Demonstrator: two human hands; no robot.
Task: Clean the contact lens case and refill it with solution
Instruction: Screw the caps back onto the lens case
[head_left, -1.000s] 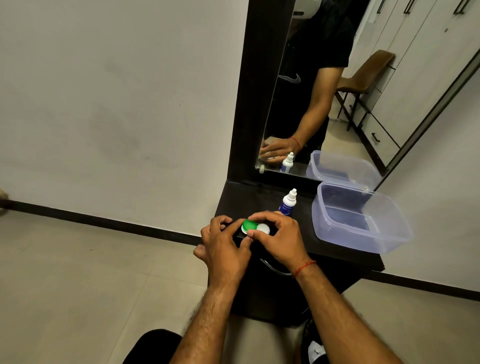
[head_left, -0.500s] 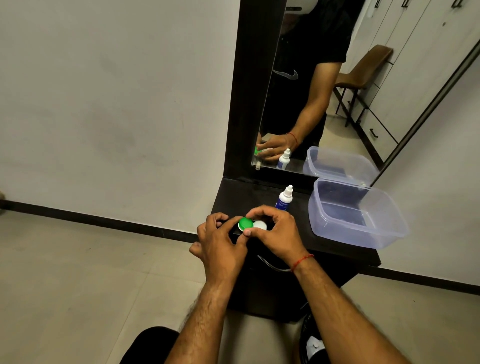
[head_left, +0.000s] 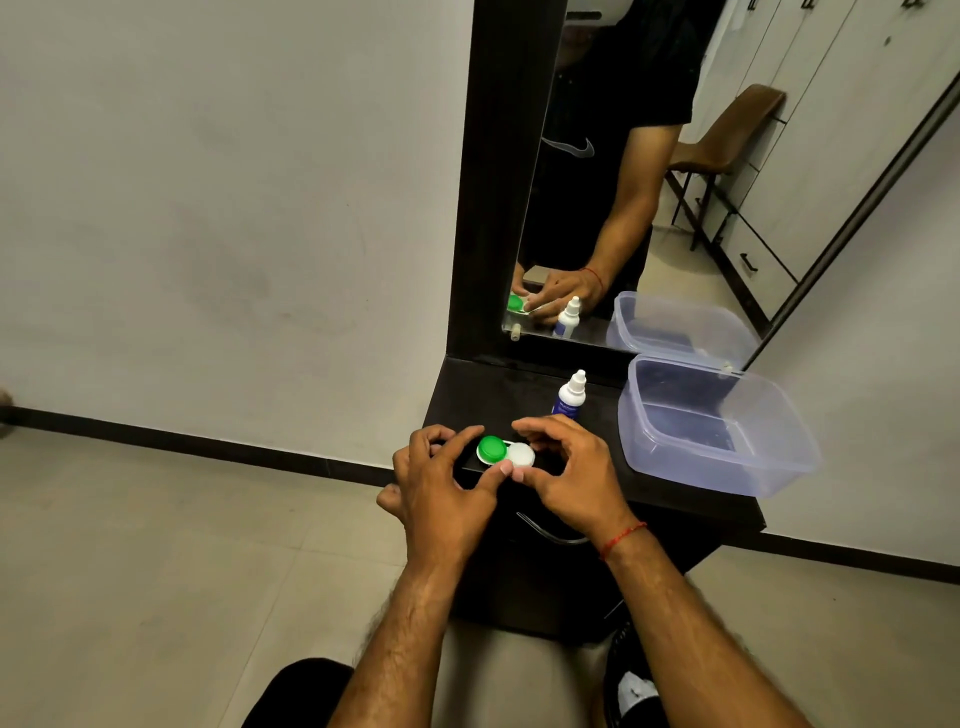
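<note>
While case (head_left: 505, 451) sits at shelf (head_left: 483, 395) front edge, centre frame, left hand (head_left: 441, 486) pinches its green end, right hand (head_left: 569, 470) pinches white end; bottle (head_left: 570, 399) just behind right hand, tub (head_left: 727, 475) near right.

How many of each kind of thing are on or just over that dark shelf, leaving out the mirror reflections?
lens case, with a green cap and a white cap: 1
solution bottle: 1
clear plastic tub: 1
Total: 3
</note>
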